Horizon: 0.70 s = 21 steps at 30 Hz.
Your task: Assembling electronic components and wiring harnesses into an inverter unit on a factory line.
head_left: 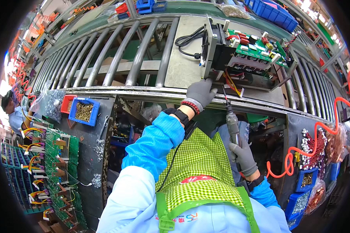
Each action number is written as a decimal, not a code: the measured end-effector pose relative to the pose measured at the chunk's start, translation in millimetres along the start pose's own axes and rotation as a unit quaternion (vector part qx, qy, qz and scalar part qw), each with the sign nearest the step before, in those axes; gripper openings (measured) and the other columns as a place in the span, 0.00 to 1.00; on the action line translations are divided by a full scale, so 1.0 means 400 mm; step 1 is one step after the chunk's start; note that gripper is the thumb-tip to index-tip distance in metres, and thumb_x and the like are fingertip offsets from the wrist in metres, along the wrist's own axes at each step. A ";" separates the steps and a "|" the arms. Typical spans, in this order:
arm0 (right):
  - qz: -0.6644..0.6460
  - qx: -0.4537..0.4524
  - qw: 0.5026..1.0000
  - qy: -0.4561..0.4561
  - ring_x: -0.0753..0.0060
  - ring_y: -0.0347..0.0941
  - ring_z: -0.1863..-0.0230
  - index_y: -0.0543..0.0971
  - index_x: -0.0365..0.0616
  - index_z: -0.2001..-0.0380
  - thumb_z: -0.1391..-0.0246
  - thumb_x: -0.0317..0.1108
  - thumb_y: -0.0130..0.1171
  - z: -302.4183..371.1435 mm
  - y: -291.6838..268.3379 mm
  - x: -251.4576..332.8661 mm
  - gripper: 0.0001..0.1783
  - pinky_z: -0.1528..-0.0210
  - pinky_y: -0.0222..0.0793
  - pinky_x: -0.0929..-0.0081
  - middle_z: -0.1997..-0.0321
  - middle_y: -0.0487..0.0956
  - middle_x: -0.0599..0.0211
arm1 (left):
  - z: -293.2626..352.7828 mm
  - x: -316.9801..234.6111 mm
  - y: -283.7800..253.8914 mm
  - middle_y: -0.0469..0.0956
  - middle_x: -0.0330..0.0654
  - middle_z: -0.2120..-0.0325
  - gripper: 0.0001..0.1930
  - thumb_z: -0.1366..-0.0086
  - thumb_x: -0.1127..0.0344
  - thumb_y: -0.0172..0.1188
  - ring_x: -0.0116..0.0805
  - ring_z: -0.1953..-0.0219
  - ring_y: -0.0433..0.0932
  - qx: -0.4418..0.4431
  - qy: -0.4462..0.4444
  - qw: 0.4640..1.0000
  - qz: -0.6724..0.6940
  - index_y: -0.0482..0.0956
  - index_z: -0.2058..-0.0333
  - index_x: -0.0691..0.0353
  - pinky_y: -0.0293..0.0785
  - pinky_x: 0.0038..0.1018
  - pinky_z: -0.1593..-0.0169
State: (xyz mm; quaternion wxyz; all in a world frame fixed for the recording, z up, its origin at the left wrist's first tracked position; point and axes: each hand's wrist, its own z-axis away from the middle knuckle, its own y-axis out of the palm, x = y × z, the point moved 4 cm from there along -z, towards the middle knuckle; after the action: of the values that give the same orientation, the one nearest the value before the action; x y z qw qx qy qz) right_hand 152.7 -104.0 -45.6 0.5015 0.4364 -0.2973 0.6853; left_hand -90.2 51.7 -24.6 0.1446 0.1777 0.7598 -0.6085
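An electronics unit with a dark metal chassis (221, 58) and a green circuit board (256, 48) on top sits on a flat plate over the rollers. My left hand (200, 93), in a grey glove, is at the lower front corner of its end panel. Its fingers are bent against that corner, the tips partly hidden, and the thumb stands apart. In my gloved right hand (243, 157) is a grey power screwdriver (233, 124), held upright. Its thin bit reaches up toward the unit's near edge, beside yellow and red wires (232, 83).
Metal rollers (122, 52) run left and right. Left, a blue bin (84, 111) of brass screws and several green boards (62, 167) lie on a bench. An orange coiled hose (289, 163) hangs right, near blue bins (299, 204). A black cable (188, 42) is beside the unit.
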 end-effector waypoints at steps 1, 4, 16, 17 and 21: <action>-0.001 -0.013 1.000 0.002 0.85 0.63 0.84 0.69 0.44 0.50 0.48 0.39 0.61 -0.001 -0.003 0.000 0.23 0.83 0.60 0.83 0.75 0.69 0.76 | 0.000 0.001 0.002 0.79 0.52 0.69 0.20 0.39 0.48 0.56 0.54 0.66 0.79 0.006 -0.005 1.000 -0.004 0.75 0.61 0.61 0.76 0.44 0.61; 0.006 -0.005 1.000 0.000 0.85 0.63 0.84 0.70 0.44 0.50 0.48 0.40 0.61 -0.005 0.000 0.003 0.23 0.83 0.60 0.83 0.75 0.69 0.75 | 0.000 0.000 0.005 0.79 0.52 0.67 0.21 0.40 0.48 0.57 0.53 0.64 0.79 0.008 -0.006 1.000 -0.012 0.75 0.60 0.61 0.76 0.44 0.61; -0.006 0.017 0.998 0.055 0.86 0.60 0.85 0.71 0.44 0.53 0.44 0.43 0.57 -0.004 0.032 0.056 0.20 0.84 0.56 0.86 0.74 0.71 0.74 | 0.002 -0.001 0.010 0.79 0.52 0.67 0.21 0.39 0.48 0.57 0.53 0.65 0.79 0.010 -0.001 1.000 -0.008 0.73 0.60 0.61 0.76 0.43 0.62; -0.006 0.017 0.998 0.055 0.86 0.60 0.85 0.71 0.44 0.53 0.44 0.43 0.57 0.001 0.034 0.073 0.20 0.84 0.56 0.86 0.74 0.71 0.74 | 0.002 -0.001 0.009 0.79 0.52 0.67 0.21 0.39 0.48 0.57 0.53 0.65 0.79 0.011 0.001 1.000 -0.010 0.73 0.60 0.61 0.76 0.43 0.62; -0.263 0.094 0.950 0.140 0.85 0.60 0.85 0.72 0.43 0.55 0.39 0.50 0.52 0.018 0.070 0.108 0.21 0.85 0.54 0.85 0.73 0.72 0.72 | -0.004 -0.001 0.006 0.79 0.51 0.69 0.20 0.40 0.49 0.58 0.52 0.65 0.80 0.020 0.020 1.000 -0.008 0.73 0.62 0.61 0.76 0.43 0.62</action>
State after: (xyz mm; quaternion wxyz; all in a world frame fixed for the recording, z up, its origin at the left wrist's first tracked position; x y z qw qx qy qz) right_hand 123.2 -100.6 -2.9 0.6573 0.4436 -0.0328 0.6084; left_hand -88.7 53.7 -26.2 0.1207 0.1863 0.7519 -0.6208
